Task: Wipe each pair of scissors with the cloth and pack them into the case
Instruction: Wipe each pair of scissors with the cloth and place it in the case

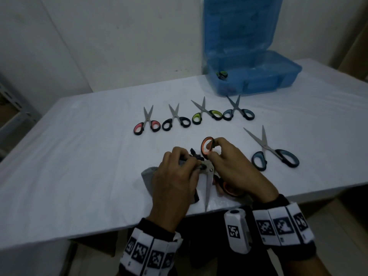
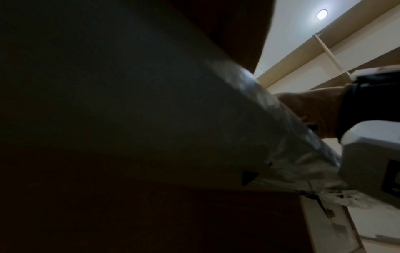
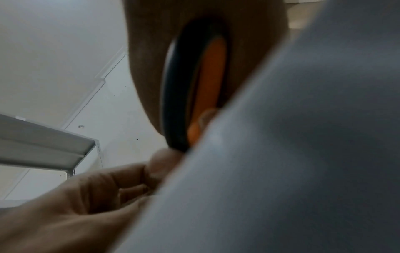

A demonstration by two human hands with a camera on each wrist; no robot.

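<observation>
Orange-handled scissors (image 1: 208, 176) are spread open near the table's front edge, one blade pointing toward me. My right hand (image 1: 223, 156) grips their orange handles (image 3: 207, 82), thumb and finger at the upper loop. My left hand (image 1: 175, 176) pinches a grey cloth (image 1: 148, 177) against the scissors' pivot and hidden blade. Several more scissors lie beyond: pink (image 1: 147, 123), dark blue (image 1: 176, 120), lime green (image 1: 207, 114), blue-grey (image 1: 238, 111) and a larger blue pair (image 1: 272, 152). The open blue case (image 1: 253, 76) stands at the back right with something dark and green inside.
The white table (image 1: 79, 156) has its front edge just below my wrists. A metal shelf (image 1: 12, 104) stands at the far left. The case lid (image 1: 241, 22) stands upright against the wall. In the left wrist view the table's underside fills most of the picture.
</observation>
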